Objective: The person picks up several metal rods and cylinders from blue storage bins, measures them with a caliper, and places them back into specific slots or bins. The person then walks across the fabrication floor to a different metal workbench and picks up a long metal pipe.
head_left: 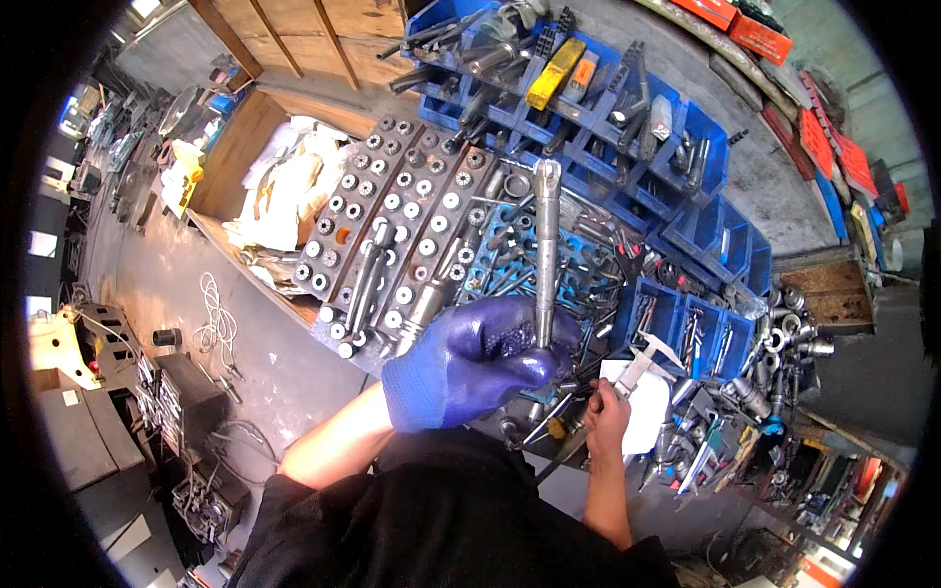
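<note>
In the head view, the left hand [480,363], in a purple-blue coated glove, is curled into a fist around the lower end of a long steel tool [547,245]. The tool stands out beyond the fist toward the top, its rounded head at the far end, over the middle of the clutter. The bare right hand [608,419], lower and to the right, has its fingers closed on a metal caliper [637,372], which slants over a white sheet [647,416].

Beyond the gloved fist, to the left, a dark rack [378,196] carries rows of round metal collets [438,223], with a thick shaft [371,279] lying across it. Farther left, a wooden box [240,147] holds pale gloves or cloth [284,201]. Blue bins [701,240] filled with tools extend across the upper right, one bearing a yellow case [556,73]; loose metal fittings [774,343] lie heaped beside the lower ones.
</note>
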Tool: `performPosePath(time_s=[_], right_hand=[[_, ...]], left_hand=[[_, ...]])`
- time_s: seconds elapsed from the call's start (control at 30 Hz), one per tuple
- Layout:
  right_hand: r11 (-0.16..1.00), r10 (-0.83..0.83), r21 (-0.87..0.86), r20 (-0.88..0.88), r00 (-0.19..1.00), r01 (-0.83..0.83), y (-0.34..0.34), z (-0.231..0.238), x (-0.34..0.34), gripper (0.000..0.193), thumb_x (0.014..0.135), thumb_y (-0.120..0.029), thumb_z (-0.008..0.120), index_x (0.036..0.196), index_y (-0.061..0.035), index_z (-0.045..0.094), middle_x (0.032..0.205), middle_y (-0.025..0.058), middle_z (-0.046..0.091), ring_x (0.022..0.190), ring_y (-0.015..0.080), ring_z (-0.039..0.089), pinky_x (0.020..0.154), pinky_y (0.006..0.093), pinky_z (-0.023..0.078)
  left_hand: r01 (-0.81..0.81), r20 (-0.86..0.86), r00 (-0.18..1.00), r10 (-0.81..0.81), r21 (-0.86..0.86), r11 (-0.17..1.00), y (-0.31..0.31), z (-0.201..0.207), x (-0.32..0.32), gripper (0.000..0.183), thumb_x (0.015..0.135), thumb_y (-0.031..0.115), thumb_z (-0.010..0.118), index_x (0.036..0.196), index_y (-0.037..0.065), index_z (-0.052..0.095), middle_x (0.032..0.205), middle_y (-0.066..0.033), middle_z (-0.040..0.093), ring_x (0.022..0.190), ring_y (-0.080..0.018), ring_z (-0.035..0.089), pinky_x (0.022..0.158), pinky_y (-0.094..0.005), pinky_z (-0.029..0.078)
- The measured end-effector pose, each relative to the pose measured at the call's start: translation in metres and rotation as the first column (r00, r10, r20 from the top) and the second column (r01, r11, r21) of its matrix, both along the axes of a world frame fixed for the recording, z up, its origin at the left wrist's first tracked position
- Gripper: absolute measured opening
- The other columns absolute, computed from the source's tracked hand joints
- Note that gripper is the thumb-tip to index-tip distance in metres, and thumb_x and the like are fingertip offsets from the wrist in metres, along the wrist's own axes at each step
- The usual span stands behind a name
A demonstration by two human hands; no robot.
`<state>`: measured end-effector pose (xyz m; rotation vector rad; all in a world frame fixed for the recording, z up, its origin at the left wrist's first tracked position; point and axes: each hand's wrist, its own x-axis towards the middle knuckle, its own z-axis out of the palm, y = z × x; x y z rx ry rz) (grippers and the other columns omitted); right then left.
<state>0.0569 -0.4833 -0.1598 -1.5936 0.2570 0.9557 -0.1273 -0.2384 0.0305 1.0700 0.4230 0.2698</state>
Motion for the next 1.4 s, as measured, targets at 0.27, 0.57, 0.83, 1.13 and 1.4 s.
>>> performPosePath(time_s=[0.27, 0.57, 0.83, 1.13, 1.4], right_hand=[[1.000, 0.016, 0.026, 0.003, 1.000, -0.016, -0.002, 0.001, -0.002, 0.022, 0.092, -0.023, 0.060, 0.089, -0.0008, 0.062, 0.056, -0.0019, 0.043, 0.042, 0.0057, 0.031, 0.038, 0.0234, 0.021], [0.999, 0.035, 0.015, 0.011, 0.999, -0.035, -0.001, 0.001, -0.001, 0.024, 0.092, -0.025, 0.060, 0.090, -0.0009, 0.062, 0.057, -0.0015, 0.044, 0.042, 0.0063, 0.033, 0.038, 0.0235, 0.022], [0.999, 0.045, 0.029, 0.027, 0.999, -0.046, -0.003, -0.001, -0.002, 0.024, 0.093, -0.025, 0.060, 0.090, -0.0014, 0.062, 0.057, -0.0015, 0.044, 0.041, 0.0059, 0.031, 0.038, 0.0241, 0.020], [1.000, 0.015, 0.016, 0.004, 1.000, -0.015, 0.000, 0.002, -0.003, 0.021, 0.094, -0.023, 0.057, 0.090, -0.0028, 0.060, 0.055, -0.0027, 0.041, 0.038, 0.0044, 0.029, 0.035, 0.0223, 0.018], [0.999, 0.046, 0.016, 0.012, 0.999, -0.046, -0.002, 0.002, -0.002, 0.022, 0.093, -0.024, 0.058, 0.090, -0.0025, 0.062, 0.057, -0.0018, 0.044, 0.041, 0.0059, 0.031, 0.037, 0.0239, 0.021]], left_hand=[[-0.050, 0.022, 0.999, 0.049, 0.083, 0.995, -0.001, 0.012, -0.003, 0.033, 0.083, 0.002, 0.069, 0.115, 0.000, 0.062, 0.095, -0.0043, 0.067, 0.087, -0.0080, 0.062, 0.078, -0.0247, 0.051], [-0.134, -0.104, 0.983, 0.153, 0.170, 0.976, -0.001, 0.033, -0.003, 0.030, 0.074, 0.005, 0.080, 0.098, 0.001, 0.064, 0.085, -0.0005, 0.064, 0.077, -0.0059, 0.057, 0.069, -0.0231, 0.048], [-0.170, -0.151, 0.961, 0.233, 0.344, 0.923, 0.001, 0.033, -0.006, 0.023, 0.075, 0.010, 0.080, 0.085, 0.008, 0.060, 0.074, 0.0056, 0.056, 0.065, -0.0028, 0.048, 0.060, -0.0207, 0.039], [-0.215, -0.133, 0.944, 0.302, 0.446, 0.869, 0.004, 0.045, -0.001, 0.019, 0.077, 0.012, 0.074, 0.075, 0.006, 0.056, 0.065, 0.0045, 0.051, 0.061, -0.0026, 0.045, 0.054, -0.0224, 0.038], [-0.215, -0.121, 0.951, 0.285, 0.404, 0.889, 0.003, 0.052, -0.001, 0.018, 0.078, 0.010, 0.069, 0.074, 0.002, 0.054, 0.064, 0.0009, 0.049, 0.061, -0.0036, 0.044, 0.053, -0.0250, 0.039]])
